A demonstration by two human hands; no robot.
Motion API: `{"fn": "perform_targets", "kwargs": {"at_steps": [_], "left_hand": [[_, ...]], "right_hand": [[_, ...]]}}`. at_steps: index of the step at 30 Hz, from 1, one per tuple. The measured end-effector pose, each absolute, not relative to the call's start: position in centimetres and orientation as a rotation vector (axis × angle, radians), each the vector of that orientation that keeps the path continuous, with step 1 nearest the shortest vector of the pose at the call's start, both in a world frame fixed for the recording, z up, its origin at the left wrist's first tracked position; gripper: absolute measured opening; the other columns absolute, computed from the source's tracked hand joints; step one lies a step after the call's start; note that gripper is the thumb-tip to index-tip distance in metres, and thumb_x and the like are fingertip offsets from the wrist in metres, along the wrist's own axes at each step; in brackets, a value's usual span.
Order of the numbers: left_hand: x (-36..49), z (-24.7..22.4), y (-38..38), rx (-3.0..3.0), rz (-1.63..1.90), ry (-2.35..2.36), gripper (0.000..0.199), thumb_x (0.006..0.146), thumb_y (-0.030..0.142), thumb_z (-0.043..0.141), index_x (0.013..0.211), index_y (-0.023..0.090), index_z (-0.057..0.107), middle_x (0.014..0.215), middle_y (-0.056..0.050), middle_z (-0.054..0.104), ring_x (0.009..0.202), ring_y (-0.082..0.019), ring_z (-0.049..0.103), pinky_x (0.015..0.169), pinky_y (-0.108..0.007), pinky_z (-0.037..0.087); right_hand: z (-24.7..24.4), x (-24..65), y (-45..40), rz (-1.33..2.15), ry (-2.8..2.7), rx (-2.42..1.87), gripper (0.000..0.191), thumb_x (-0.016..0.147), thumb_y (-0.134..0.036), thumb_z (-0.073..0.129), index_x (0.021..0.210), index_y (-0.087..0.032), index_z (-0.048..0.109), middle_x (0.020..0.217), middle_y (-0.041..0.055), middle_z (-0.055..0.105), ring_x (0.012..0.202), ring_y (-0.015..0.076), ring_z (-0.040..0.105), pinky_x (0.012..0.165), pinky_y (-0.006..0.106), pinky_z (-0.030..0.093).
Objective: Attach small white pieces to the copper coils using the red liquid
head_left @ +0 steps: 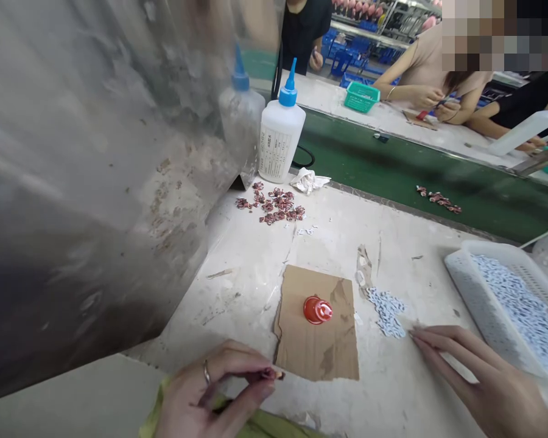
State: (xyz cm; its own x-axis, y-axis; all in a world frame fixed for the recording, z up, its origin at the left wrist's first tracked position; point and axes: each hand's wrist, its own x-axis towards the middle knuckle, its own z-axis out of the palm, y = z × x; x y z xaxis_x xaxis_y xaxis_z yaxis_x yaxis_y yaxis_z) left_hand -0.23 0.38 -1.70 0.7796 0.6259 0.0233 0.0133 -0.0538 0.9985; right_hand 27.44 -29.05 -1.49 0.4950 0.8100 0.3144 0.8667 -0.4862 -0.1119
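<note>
Left hand (210, 389) is pinching a small dark-red part (269, 373) between thumb and index fingers' tips, just off the lower left corner of the cardboard (317, 359). Ring (206, 372) showing on that hand. Right hand (493, 377) is hovering or resting at the near right edge of a small pile of pale blue bits (387, 311); its thumb and forefinger tips are sitting close together, can't tell if they're gripping a bit or nothing. Cardboard is lying flat on the bench (393, 261) between the two hands, carrying a glossy red blob (317, 310) around its middle. Pale blue pile is lying just right of the cardboard, and a white basket (466, 292) further right is holding lots more of the same. Far side of the bench: a loose heap of dark-red pieces (278, 205) is lying in front of a white bottle (281, 140) with a blue nozzle, standing upright, crumpled tissue (309, 181) sitting at its foot. Big metal panel (95, 182) is filling the left side and mirroring the bottle. Behind, a green belt (356, 152) is carrying a short row of dark-red pieces (439, 199). Across it, a person in a beige top (427, 73) is working with both hands near a green basket (361, 86).
</note>
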Motion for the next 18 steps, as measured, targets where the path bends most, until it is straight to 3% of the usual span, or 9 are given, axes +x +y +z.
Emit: {"fn": "perform_targets", "kwargs": {"at_steps": [4,10,12,15,18], "left_hand": [[-0.3,-1.3,0.5,1.498,0.47,0.659,0.019,0.085,0.021,0.085,0.094,0.037,0.082,0.085,0.011,0.082,0.074,-0.005,0.08,0.073,-0.002,0.062],[0.6,-0.9,-0.1,1.298,0.433,0.698,0.021,0.079,0.019,0.089,0.091,0.035,0.084,0.086,0.01,0.083,0.077,-0.006,0.082,0.076,-0.001,0.063],[0.9,-0.7,-0.3,1.267,0.44,0.696,0.021,0.079,0.019,0.089,0.091,0.036,0.085,0.089,0.01,0.082,0.078,-0.006,0.082,0.078,-0.002,0.063],[1.3,-0.6,-0.3,1.277,0.47,0.668,0.018,0.085,0.018,0.084,0.091,0.035,0.085,0.093,0.008,0.08,0.082,-0.006,0.081,0.081,-0.004,0.064],[1.3,-0.6,0.1,1.269,0.448,0.63,0.015,0.088,0.018,0.081,0.093,0.032,0.082,0.093,0.007,0.079,0.085,-0.006,0.081,0.082,-0.006,0.065]], "right_hand": [[-1.4,27.7,-29.6,-0.167,-1.42,-2.517,0.028,0.104,-0.054,0.061,0.115,-0.033,0.075,0.107,-0.0036,0.082,0.082,0.0148,0.082,0.067,0.02,0.062],[-1.2,28.1,-28.6,-0.093,-1.365,-2.452,0.04,0.104,-0.063,0.056,0.094,-0.029,0.074,0.096,-0.0019,0.079,0.078,0.015,0.08,0.065,0.02,0.061],[-1.5,28.2,-28.8,-0.16,-1.466,-2.464,0.035,0.107,-0.057,0.054,0.101,-0.029,0.074,0.099,-0.0012,0.079,0.079,0.015,0.079,0.064,0.022,0.06],[-2.3,28.1,-29.6,-0.319,-1.615,-2.476,0.028,0.108,-0.044,0.055,0.119,-0.026,0.074,0.106,0.0018,0.079,0.087,0.0185,0.079,0.075,0.027,0.06],[-3.0,27.9,-30.2,-0.32,-1.55,-2.465,0.024,0.106,-0.038,0.058,0.12,-0.027,0.074,0.11,0.0016,0.078,0.093,0.0196,0.078,0.082,0.031,0.06]]}}
